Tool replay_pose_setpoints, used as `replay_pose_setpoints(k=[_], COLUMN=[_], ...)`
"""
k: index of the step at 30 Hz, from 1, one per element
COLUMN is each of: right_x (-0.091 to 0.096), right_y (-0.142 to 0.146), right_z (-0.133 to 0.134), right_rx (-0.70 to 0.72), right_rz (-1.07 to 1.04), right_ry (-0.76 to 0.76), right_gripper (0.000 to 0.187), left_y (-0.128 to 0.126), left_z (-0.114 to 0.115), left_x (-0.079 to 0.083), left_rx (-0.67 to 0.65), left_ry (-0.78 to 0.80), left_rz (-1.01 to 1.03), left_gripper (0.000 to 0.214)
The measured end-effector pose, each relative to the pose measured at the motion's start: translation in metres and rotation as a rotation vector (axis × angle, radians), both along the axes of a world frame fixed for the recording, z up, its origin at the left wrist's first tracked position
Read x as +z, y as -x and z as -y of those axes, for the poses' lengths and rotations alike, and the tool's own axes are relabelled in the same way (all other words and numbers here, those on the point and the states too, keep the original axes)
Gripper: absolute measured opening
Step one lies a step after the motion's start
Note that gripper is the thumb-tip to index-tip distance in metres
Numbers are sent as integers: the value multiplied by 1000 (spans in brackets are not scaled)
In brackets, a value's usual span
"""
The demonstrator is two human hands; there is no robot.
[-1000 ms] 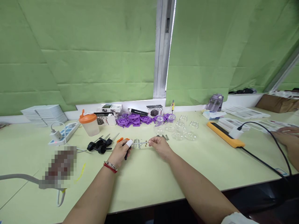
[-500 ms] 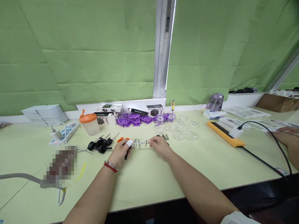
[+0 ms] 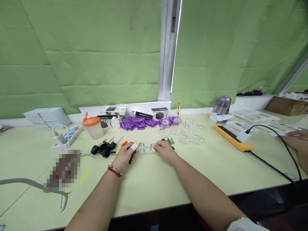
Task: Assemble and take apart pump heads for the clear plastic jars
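Observation:
My left hand (image 3: 124,158) is closed around a black plastic part (image 3: 131,158) with a thin metal rod (image 3: 145,147) pointing right. A white wrap covers its thumb. At the rod's right end, my right hand (image 3: 165,150) pinches with thumb and fingertips; whether a small piece sits between them is hidden. Behind the rod lie several short metal pins (image 3: 141,146). Springs (image 3: 170,141) rest just beyond my right hand. Similar black parts with rods (image 3: 104,149) lie left of my left hand, and orange pieces (image 3: 124,143) show behind it.
Purple plastic parts (image 3: 139,121) and small boxes (image 3: 110,123) line the wall. Clear glass jars (image 3: 185,134) stand right of centre. An orange-lidded cup (image 3: 93,129) is at left, a yellow power strip (image 3: 231,138) at right. Another person's hand (image 3: 295,141) rests at far right.
Both hands keep the same hold on the black part and rod. The whole view has shifted very slightly; nothing else visibly differs.

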State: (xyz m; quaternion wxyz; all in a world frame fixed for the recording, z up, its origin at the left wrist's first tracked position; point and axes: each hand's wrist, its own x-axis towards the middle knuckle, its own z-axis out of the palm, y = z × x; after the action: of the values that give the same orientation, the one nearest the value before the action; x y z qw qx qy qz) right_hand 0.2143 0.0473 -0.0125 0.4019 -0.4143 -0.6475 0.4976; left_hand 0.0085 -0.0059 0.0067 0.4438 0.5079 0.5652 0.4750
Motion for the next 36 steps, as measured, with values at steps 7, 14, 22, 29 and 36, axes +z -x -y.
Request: replay_pose_setpoints(k=[7,14,22,29,36], right_x=[0,8,8,4,1], right_y=[0,2,2,3,2], right_z=[1,7,10,5,0], right_rx=[16,28,29,11,72], right_rz=[36,73,67,-50,-159], right_ry=[-53,-51,7,-25,-41], right_gripper=[36,38,43,38,21], left_y=[0,-2,-5,-2,-2], left_z=[2,3,6,3,3], left_x=[2,4,7,5,6], left_rx=[-5,-6,-21,0,37], left_ry=[-16,-12,-1,-5,-9], left_rz=[0,2,-6,10,22], left_gripper=[34,33,34,36,33])
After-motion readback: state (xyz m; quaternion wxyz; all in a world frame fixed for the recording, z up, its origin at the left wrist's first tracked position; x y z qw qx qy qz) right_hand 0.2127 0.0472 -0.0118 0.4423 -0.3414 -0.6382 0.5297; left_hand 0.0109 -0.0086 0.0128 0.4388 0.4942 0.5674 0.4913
